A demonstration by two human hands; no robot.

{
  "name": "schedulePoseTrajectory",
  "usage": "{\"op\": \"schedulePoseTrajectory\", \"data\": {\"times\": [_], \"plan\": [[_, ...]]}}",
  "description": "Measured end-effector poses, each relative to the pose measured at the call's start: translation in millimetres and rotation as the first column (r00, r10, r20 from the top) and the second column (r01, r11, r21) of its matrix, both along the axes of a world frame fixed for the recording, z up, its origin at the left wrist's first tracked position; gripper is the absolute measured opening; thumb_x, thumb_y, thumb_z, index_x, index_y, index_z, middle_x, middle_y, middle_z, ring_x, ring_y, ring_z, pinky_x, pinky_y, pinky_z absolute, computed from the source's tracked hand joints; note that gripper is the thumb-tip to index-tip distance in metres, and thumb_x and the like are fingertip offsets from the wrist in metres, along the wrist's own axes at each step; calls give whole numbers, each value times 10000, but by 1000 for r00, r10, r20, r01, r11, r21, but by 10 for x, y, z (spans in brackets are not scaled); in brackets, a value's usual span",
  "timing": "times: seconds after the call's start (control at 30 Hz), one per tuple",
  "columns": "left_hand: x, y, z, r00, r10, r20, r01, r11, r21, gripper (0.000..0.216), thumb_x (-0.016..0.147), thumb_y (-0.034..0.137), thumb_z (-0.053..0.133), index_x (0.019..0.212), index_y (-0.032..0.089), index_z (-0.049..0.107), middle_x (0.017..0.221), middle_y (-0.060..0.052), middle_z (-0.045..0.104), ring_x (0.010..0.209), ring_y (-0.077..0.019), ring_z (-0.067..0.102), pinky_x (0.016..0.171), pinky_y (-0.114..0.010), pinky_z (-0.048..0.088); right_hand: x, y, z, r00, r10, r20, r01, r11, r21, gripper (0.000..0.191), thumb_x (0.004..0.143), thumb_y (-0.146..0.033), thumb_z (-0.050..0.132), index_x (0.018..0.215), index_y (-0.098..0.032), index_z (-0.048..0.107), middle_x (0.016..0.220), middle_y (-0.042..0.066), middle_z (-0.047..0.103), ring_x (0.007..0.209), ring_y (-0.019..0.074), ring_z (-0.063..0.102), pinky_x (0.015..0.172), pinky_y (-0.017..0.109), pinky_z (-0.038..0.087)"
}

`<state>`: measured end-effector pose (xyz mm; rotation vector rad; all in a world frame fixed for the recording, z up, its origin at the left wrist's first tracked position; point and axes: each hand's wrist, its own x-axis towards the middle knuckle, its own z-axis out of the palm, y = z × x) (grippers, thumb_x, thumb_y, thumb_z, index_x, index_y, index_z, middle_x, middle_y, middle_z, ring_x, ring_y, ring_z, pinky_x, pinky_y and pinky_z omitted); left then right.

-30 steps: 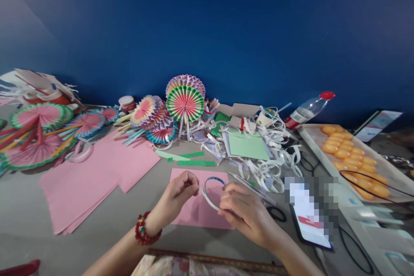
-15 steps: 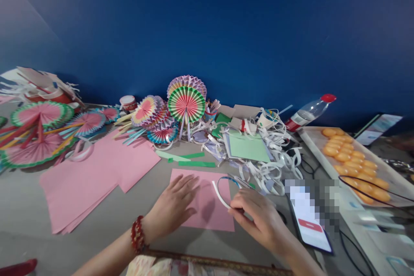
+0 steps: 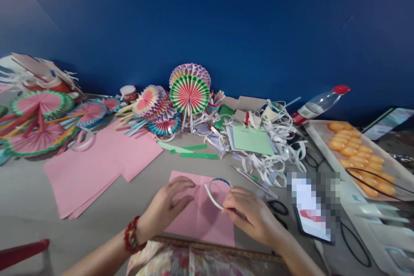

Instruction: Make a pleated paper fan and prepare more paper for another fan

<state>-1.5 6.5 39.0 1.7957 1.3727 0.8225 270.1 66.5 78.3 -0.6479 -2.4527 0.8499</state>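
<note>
A pink sheet of paper (image 3: pixel 210 228) with faint crease lines lies on the table in front of me. Over its left part hovers my left hand (image 3: pixel 166 209), fingers bent and apart, holding nothing. My right hand (image 3: pixel 250 213) pinches a thin curled strip (image 3: pixel 211 198), white with a bluish part, above the sheet's right side. The strip bends into an open loop. Just beyond that hand lies a slim pen-like tool (image 3: pixel 255 180), and black scissor handles (image 3: pixel 278 208) show beside it.
Pink sheets (image 3: pixel 87 177) are stacked at left, near several folded paper fans (image 3: pixel 189 95). Curled white strips (image 3: pixel 271 168) and green paper (image 3: pixel 252 138) lie beyond. At right are a phone (image 3: pixel 312 211), a bottle (image 3: pixel 320 103) and a tray (image 3: pixel 312 131) of orange balls.
My left hand has drawn back toward me and lifted off the sheet, its fingers more bent. The pink sheet sits nearer to me. My right hand still holds the strip, slightly further left.
</note>
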Motion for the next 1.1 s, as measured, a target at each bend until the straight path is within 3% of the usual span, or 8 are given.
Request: {"op": "schedulePoseTrajectory", "data": {"times": [0.1, 0.23, 0.5, 0.77, 0.93, 1.1], "plan": [[-1, 167, 83, 987, 53, 149, -36, 992, -117, 218, 957, 379, 545, 1034, 211, 660, 1020, -66, 694, 925, -183, 641, 852, -299, 507, -74, 11, 17, 999, 34, -11, -34, 999, 9, 135, 1007, -236, 477, 893, -222, 546, 768, 7, 628, 738, 155, 534, 723, 282, 410], [23, 296, 157, 969, 56, 242, 0, 974, -227, 212, 923, 378, 584, 960, 191, 677, 949, -45, 684, 868, -167, 613, 804, -272, 473, -98, 1, -1, 999, 51, -6, -51, 999, 10, 143, 1009, -249, 482, 891, -219, 557, 784, 13, 638, 748, 156, 546, 739, 289, 415], [51, 353, 57, 935, 49, 352, 81, 935, -346, 228, 880, 393, 629, 898, 166, 650, 829, -13, 630, 763, -138, 534, 709, -236, 413, -87, 6, -57, 998, 51, 21, -51, 999, 16, 151, 1009, -266, 487, 896, -207, 569, 800, 20, 639, 769, 155, 548, 771, 297, 422], [-2, 340, 148, 939, 29, 344, 93, 938, -334, 176, 900, 319, 576, 816, 164, 575, 734, 21, 518, 681, -108, 430, 631, -211, 337, -109, 16, -31, 997, -33, 75, 32, 999, 21, 150, 991, -249, 515, 851, -205, 550, 735, -4, 605, 704, 146, 534, 711, 274, 391], [-30, 291, 197, 961, 88, 263, -17, 965, -262, 174, 917, 291, 508, 785, 179, 523, 729, 24, 509, 680, -114, 446, 641, -219, 348, -131, -34, 0, 981, -161, 106, 149, 982, 114, 92, 989, -215, 517, 916, -208, 573, 763, 6, 646, 703, 154, 574, 678, 266, 380], [-148, 207, 128, 973, 187, 132, -159, 967, -198, 135, 912, 262, 466, 803, 193, 505, 767, 20, 507, 693, -122, 456, 640, -223, 355, -31, -117, -6, 956, -265, 123, 246, 958, 150, 135, 1003, -213, 477, 1032, -231, 608, 849, 23, 693, 772, 171, 635, 712, 271, 415]]}}
